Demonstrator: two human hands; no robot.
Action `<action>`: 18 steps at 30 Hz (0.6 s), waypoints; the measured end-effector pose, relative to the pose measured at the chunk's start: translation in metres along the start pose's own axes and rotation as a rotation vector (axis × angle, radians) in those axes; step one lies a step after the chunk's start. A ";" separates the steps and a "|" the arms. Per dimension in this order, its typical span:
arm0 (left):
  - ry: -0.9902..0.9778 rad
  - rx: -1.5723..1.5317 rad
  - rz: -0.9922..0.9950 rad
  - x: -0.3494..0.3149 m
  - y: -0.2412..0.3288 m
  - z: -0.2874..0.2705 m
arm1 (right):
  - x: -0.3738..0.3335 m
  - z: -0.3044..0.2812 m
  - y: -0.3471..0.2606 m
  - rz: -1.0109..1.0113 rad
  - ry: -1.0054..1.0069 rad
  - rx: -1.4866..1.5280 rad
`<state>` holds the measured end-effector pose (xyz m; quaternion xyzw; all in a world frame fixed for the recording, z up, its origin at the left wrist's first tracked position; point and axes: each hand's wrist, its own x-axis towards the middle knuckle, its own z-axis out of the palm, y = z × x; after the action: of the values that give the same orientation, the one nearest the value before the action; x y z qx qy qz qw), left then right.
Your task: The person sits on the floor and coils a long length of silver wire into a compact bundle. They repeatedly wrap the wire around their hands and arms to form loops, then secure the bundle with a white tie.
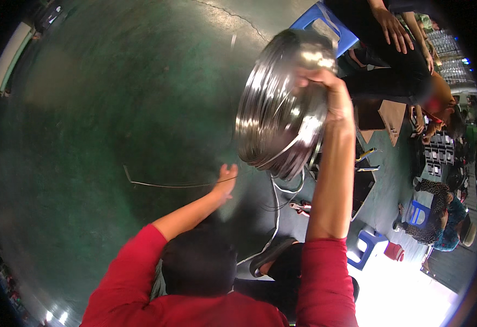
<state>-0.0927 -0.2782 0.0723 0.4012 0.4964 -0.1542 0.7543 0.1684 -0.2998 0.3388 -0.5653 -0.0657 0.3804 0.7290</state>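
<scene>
A large coil of shiny metal wire (274, 109) is raised off the floor, tilted and a little blurred. My right hand (323, 82) is closed on its upper right side, with the fingers reaching into the coil. Below and left of the coil, my left hand (227, 180) has its fingers stretched up and apart. A thin loose wire end (167, 186) runs across this hand and out to the left, where its tip bends upward. From under the coil a white strap (276, 218) trails down to the floor near my shoe (271, 257).
Red-handled pliers (302, 207) lie on the floor beside a black panel (363, 191) with yellow-handled tools (366, 155). A blue stool (367, 248) stands at the lower right. Another person's hand (394, 30) rests on dark trousers near a blue stool (347, 38). Brown boards (393, 120) lie beyond.
</scene>
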 end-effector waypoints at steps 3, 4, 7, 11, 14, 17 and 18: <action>-0.182 0.031 -0.017 0.013 0.003 0.062 | -0.015 -0.015 -0.024 -0.070 -0.109 0.196; -0.291 0.058 -0.001 0.014 0.006 0.081 | -0.020 -0.017 -0.031 -0.109 -0.061 0.268; -0.684 0.048 -0.146 0.004 0.012 0.116 | -0.028 -0.010 -0.056 -0.044 -0.138 0.381; -0.970 0.023 -0.287 -0.016 0.000 0.158 | -0.021 0.021 -0.055 -0.154 -0.108 -0.082; -1.087 0.099 -0.291 -0.009 -0.016 0.165 | 0.003 0.048 -0.010 -0.158 0.046 -0.413; -1.192 -0.113 -0.355 0.009 -0.026 0.139 | 0.033 0.073 0.057 0.007 0.195 -0.617; -1.194 -0.112 -0.268 0.012 -0.028 0.121 | 0.045 0.081 0.080 0.051 0.182 -0.722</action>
<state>-0.0294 -0.3853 0.0717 0.1395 0.0418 -0.4193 0.8961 0.1186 -0.2029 0.2823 -0.8189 -0.1164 0.2991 0.4759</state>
